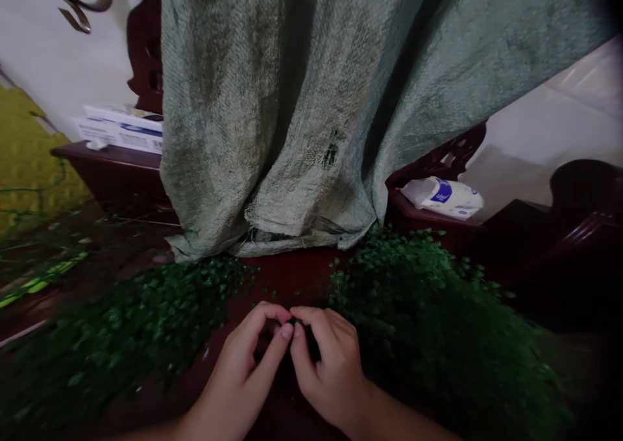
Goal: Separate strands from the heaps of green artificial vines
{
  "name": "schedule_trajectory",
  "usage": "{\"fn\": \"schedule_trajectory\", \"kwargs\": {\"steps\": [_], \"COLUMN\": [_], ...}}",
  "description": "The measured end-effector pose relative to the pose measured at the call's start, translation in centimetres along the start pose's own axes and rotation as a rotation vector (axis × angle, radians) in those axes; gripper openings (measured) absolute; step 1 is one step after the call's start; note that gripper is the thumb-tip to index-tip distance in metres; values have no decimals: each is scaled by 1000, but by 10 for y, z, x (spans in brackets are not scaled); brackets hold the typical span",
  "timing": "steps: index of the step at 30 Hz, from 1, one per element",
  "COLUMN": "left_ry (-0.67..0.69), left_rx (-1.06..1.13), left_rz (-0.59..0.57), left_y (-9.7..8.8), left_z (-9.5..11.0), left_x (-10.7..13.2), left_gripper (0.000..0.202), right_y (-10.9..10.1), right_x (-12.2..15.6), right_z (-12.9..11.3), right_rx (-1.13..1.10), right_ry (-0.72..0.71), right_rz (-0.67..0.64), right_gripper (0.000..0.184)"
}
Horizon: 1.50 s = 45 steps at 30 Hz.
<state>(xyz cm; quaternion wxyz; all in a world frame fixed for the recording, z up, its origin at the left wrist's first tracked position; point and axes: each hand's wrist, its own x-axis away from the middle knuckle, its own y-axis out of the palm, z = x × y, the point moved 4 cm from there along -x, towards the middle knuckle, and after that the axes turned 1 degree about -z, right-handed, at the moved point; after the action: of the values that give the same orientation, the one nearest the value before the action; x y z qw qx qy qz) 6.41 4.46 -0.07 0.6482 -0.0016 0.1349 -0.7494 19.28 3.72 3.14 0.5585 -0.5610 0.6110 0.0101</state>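
Observation:
My left hand [246, 357] and my right hand [333, 357] meet at the fingertips, low in the middle of the head view. Each one is closed in a pinch of thumb and forefinger. A tiny dark green piece [295, 322] shows between the fingertips, probably a bit of leafy plant, too small to make out fully. Beyond my right hand spreads a large heap of small-leaved green foliage [438, 311]. Another green heap [141, 318] lies to the left of my left hand. Both heaps rest on a dark red wooden surface [296, 269].
A grey-green woven sheet [233, 104] with a torn hole drapes down at the back. A white box [121, 130] stands on a ledge at left, and a white tissue pack [445, 198] lies at right. A yellow-green strip [43, 282] lies far left.

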Motion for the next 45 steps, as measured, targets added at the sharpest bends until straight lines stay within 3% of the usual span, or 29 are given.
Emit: {"fn": "schedule_trajectory", "kwargs": {"steps": [14, 22, 32, 37, 45], "left_ry": [-63, -113, -134, -146, -124], "left_rx": [83, 152, 195, 186, 156], "left_rz": [-13, -18, -14, 75, 7], "left_y": [1, -1, 0, -6, -3], "left_z": [-2, 6, 8, 11, 5], "left_x": [-2, -3, -3, -2, -4], "left_gripper": [18, 16, 27, 22, 10], "right_y": [0, 1, 3, 4, 3], "right_x": [-2, -2, 1, 0, 0], "right_z": [4, 0, 1, 1, 2], "right_rx": [-105, -58, -37, -23, -35], "right_ry": [34, 8, -20, -24, -17], "right_rz": [-82, -61, -26, -32, -42], "right_gripper": [21, 21, 18, 16, 17]}}
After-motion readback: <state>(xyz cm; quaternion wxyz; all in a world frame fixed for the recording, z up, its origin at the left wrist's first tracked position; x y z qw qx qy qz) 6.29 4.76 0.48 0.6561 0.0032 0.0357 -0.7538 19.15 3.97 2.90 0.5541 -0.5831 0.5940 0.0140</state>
